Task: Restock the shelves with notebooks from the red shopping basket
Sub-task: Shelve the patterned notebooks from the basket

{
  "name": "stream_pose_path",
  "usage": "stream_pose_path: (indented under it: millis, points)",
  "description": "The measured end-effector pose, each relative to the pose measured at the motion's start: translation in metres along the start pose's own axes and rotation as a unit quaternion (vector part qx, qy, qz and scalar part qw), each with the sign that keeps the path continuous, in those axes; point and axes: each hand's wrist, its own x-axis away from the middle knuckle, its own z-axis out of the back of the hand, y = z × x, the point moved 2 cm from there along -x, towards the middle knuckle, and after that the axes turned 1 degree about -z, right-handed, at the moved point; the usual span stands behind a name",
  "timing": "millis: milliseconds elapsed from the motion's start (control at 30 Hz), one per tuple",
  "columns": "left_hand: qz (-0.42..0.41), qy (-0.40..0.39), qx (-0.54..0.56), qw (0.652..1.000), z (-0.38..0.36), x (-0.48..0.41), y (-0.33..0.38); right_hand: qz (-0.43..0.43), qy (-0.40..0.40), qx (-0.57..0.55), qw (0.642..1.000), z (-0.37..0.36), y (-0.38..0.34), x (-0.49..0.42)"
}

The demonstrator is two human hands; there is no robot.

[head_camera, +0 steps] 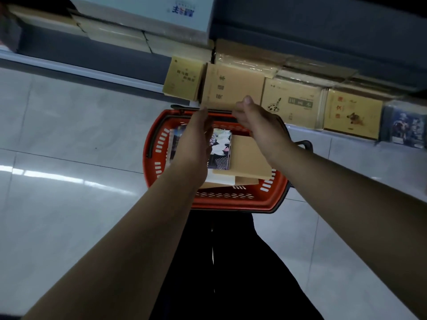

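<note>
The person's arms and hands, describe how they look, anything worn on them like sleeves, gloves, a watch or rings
Both forearms are bare right to the bottom edge of the picture, with no sleeve in view. The left hand and right hand wear no gloves, and no watch, bracelet or ring shows on the sides facing the camera. Below the arms, dark clothing covers the legs.

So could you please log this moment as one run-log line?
phase: shelving | both hands: left hand and right hand hold kraft notebook at shelf row | basket: notebooks remain, on floor
</note>
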Motion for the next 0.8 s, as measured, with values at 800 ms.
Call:
stream_pose_path:
  millis: [800]
  points:
    - [0.163, 0.114, 0.160, 0.967, 0.046, -0.099, -0.121, -0.014, -0.093, 0.119, 0.988, -0.064, 0.092, -0.114]
